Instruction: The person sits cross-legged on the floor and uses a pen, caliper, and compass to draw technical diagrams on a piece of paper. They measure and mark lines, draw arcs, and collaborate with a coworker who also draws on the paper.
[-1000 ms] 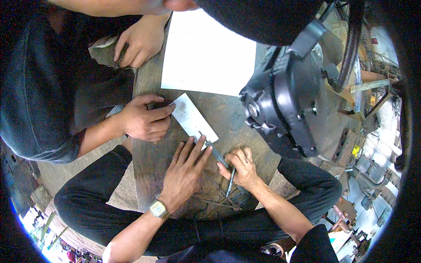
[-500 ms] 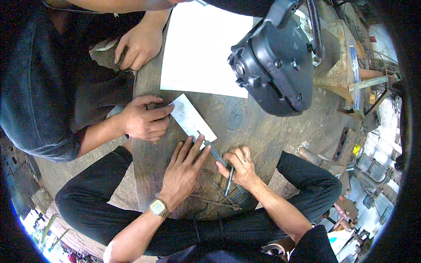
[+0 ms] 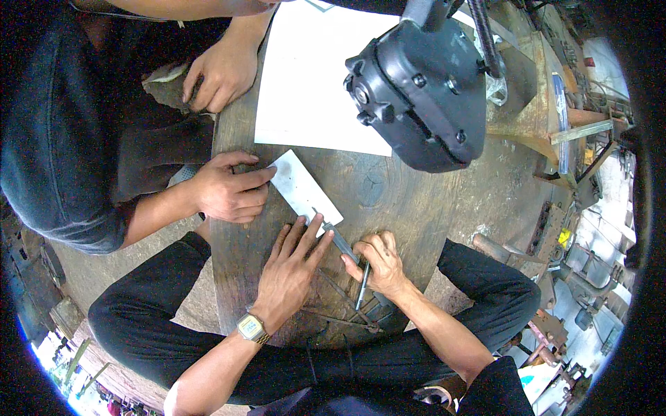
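A white rectangular plate (image 3: 306, 186) lies slantwise on the wooden bench. My left hand (image 3: 290, 267), with a watch on the wrist, rests flat, fingers spread. Its fingertips touch the plate's near end and lie close to a slim grey metal tool (image 3: 341, 243). The tool's narrow tip reaches over the plate. My right hand (image 3: 378, 267) is closed, thumb against the tool's near end; its exact kind is unclear. A thin silvery pen-like rod (image 3: 362, 288) sticks out below the same hand. At the plate's far left corner, another person's hand (image 3: 234, 187) touches it with a fingertip.
White paper (image 3: 322, 76) covers the bench's far part. Over its right side hangs a black device (image 3: 420, 97) on an arm. The other person's second hand (image 3: 225, 73) rests at the bench's left edge. Thin dark rods (image 3: 340, 319) lie near my lap. Metal stands (image 3: 555, 132) are at right.
The black hanging device has shifted slightly left and away from me. My hands, the plate and the grey tool hold their places.
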A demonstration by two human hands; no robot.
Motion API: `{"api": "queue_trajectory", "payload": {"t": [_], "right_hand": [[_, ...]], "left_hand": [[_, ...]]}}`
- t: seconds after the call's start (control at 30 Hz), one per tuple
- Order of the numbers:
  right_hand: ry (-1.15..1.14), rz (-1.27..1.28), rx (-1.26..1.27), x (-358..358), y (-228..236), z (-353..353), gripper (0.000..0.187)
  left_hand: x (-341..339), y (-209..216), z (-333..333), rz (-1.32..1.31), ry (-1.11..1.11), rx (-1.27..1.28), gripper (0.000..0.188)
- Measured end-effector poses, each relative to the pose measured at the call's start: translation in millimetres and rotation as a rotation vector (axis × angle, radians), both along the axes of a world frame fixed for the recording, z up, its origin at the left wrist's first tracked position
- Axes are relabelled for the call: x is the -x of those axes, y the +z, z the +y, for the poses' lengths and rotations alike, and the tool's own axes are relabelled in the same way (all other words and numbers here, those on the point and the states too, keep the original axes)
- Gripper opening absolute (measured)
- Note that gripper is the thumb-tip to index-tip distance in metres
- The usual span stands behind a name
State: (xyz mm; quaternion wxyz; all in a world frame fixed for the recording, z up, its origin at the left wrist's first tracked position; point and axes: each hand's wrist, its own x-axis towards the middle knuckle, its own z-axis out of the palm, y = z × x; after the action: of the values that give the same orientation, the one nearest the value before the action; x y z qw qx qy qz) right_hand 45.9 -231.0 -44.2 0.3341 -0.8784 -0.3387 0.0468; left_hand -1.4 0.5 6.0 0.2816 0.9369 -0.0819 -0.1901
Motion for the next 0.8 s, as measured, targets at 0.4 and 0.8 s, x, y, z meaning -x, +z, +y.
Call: {"api": "queue_trajectory", "payload": {"t": [0.4, 0.8], "right_hand": [[0.000, -0.001, 0.021, 0.0, 1.2, -0.4, 0.032], [-0.007, -0.010, 0.021, -0.3, 3.1, 0.7, 0.031]], "left_hand": [[-0.2, 1.5, -0.7, -0.006, 0.010, -0.005, 0.077], [5.3, -3.1, 1.8, -0.234, -0.190, -0.263, 0.063]]}}
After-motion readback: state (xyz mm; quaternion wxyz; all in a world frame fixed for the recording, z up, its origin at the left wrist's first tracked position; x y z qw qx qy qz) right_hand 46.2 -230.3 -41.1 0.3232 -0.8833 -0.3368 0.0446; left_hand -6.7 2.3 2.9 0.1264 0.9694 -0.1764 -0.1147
